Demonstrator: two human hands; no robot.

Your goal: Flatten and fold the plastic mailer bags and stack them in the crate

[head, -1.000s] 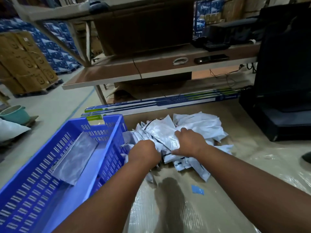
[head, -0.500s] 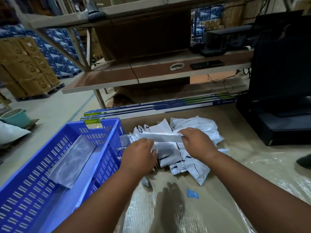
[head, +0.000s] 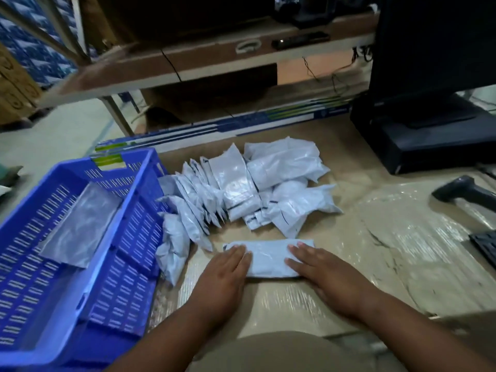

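Note:
One white plastic mailer bag (head: 268, 257) lies flat on the table in front of me. My left hand (head: 222, 275) presses its left end with straight fingers. My right hand (head: 319, 269) presses its right end the same way. Behind it sits a loose pile of crumpled white mailer bags (head: 241, 189). The blue crate (head: 139, 210) stands at the left, with one flattened grey mailer (head: 80, 224) lying inside on its floor.
A barcode scanner (head: 464, 193) lies at the right, a keyboard corner (head: 485, 244) below it. A black monitor base (head: 418, 132) stands at the back right. Long blue-and-white boxes (head: 228, 127) run along the table's far edge, under a shelf (head: 188, 65).
Both hands lifted one mailer out of the pile, brought it toward me and laid it flat on the table. The camera tilted down and closer.

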